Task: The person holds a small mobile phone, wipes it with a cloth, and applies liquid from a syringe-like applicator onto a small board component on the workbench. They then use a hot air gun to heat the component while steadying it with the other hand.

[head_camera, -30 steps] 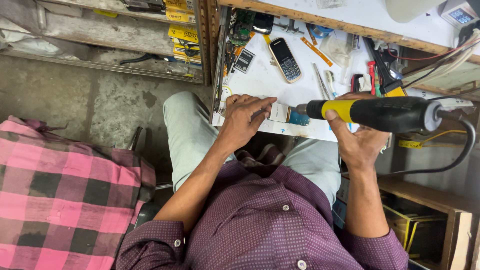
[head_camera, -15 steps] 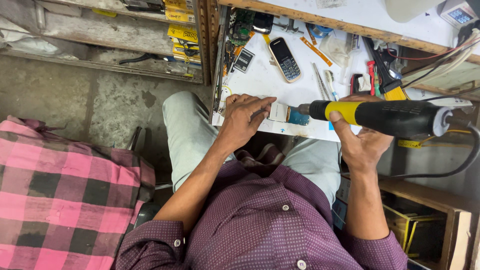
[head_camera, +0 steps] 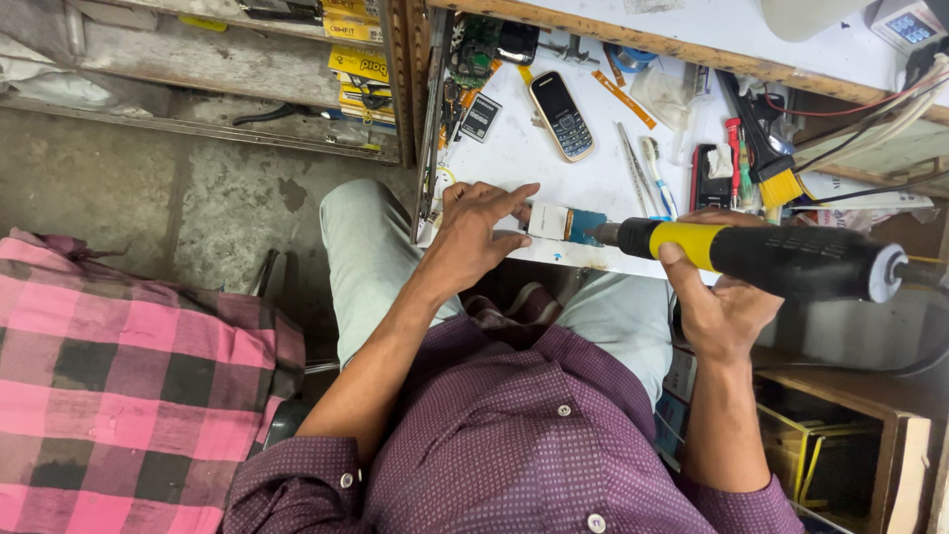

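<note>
My left hand (head_camera: 473, 237) rests on the near edge of the white worktop (head_camera: 554, 158), fingers pinning a small white and blue circuit board (head_camera: 563, 223). My right hand (head_camera: 720, 302) grips a black and yellow hot-air tool (head_camera: 771, 259), held level with its metal nozzle pointed left and nearly touching the board's blue end. A black cord leaves the tool's rear at the right edge.
On the worktop lie a keypad phone (head_camera: 561, 116), a battery (head_camera: 481, 117), tweezers (head_camera: 630, 154), a toothbrush (head_camera: 657, 176), a yellow-bristled brush (head_camera: 766, 158) and a dark phone (head_camera: 707, 178). A pink checked cloth (head_camera: 119, 396) lies at lower left. Shelves with yellow packets (head_camera: 358, 64) stand at the back left.
The hot-air tool has dropped a little and levelled out, its nozzle staying at the board. My left hand has kept its place on the board.
</note>
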`<state>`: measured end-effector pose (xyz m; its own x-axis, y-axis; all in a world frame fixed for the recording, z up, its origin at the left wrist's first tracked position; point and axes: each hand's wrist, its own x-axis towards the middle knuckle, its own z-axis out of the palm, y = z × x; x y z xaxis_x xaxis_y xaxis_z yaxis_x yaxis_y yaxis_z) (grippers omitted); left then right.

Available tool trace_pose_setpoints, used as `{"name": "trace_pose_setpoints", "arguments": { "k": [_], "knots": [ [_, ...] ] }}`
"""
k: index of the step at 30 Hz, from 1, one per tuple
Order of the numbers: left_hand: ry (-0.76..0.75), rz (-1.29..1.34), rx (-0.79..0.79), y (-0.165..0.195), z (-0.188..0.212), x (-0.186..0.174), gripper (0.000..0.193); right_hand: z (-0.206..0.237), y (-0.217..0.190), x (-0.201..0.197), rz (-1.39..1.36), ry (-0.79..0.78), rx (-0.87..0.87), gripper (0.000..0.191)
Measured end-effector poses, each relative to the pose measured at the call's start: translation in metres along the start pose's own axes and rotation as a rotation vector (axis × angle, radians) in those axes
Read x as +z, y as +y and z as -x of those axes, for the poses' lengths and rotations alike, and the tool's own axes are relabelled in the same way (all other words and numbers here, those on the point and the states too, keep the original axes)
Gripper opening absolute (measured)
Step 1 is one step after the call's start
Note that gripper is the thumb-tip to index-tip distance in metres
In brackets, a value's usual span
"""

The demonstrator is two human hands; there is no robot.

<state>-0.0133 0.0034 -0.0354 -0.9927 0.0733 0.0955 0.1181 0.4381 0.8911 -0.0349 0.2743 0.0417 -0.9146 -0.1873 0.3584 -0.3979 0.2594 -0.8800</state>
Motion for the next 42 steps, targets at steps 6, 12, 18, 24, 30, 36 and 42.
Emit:
{"name": "trace_pose_setpoints", "arguments": {
  "k": [6, 12, 18, 24, 30, 36, 42],
  "knots": [
    [-0.002, 0.016, 0.045, 0.002, -0.003, -0.001, 0.060, 0.005, 0.002, -0.003, 0.046, -0.018, -0.018, 0.029],
    [0.150, 0.042, 0.066, 0.003, 0.003, 0.026, 0.052, 0.007, 0.002, -0.004, 0.017, 0.009, -0.002, 0.033],
    [0.129, 0.100, 0.033, -0.008, 0.001, 0.026, 0.051, 0.007, 0.003, -0.005, 0.042, -0.003, -0.015, 0.031],
    [0.006, 0.064, 0.106, -0.012, -0.002, 0.005, 0.061, 0.007, 0.001, -0.006, 0.053, -0.004, -0.012, 0.031],
    [-0.036, 0.075, -0.006, -0.007, -0.006, 0.010, 0.066, 0.005, 0.001, -0.005, 0.028, -0.012, -0.003, 0.031],
    [-0.027, 0.084, -0.011, -0.007, -0.006, 0.011, 0.061, 0.007, 0.001, -0.003, 0.017, -0.014, 0.011, 0.031],
    [-0.036, 0.073, 0.003, -0.003, -0.006, 0.006, 0.061, 0.009, 0.002, -0.002, 0.031, -0.016, 0.002, 0.033]
  ]
}}
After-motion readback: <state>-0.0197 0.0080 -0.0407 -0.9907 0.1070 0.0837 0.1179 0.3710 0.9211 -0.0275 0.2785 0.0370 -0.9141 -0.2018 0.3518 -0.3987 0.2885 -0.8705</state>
